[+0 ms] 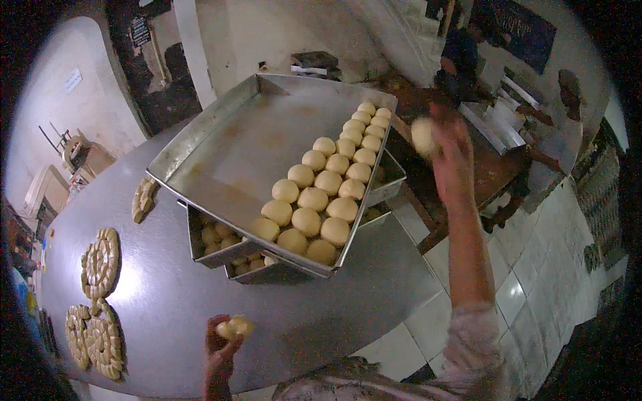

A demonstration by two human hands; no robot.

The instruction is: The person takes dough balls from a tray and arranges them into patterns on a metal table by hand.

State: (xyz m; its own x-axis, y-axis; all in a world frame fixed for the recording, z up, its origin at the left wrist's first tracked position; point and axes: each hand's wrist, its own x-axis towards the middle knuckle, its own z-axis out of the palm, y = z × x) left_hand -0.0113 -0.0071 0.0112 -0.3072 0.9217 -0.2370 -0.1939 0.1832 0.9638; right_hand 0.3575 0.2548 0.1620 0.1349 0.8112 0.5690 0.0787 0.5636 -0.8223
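Note:
My right hand (pixel 452 150), raised past the right side of the top tray, is closed on a pale round dough ball (pixel 422 137); motion blurs its fingers. Low over the table's near edge, my left hand (pixel 221 342) pinches a small lump of dough (pixel 236 327) that looks like more than one piece. Between and beyond my hands, a large square metal tray (pixel 200 120) sits tilted across others. Several dough balls (pixel 313 199) fill its right side in close rows, running from the near corner to the far one.
More trays with dough balls (pixel 212 234) are stacked crosswise underneath. On the left of the metal table (pixel 167 287) lie coiled rings of dough pieces (pixel 100 264). A wooden table (pixel 495 177) stands right, with metal pans (pixel 491 127) and people beside it. Tiled floor (pixel 428 334) shows lower right.

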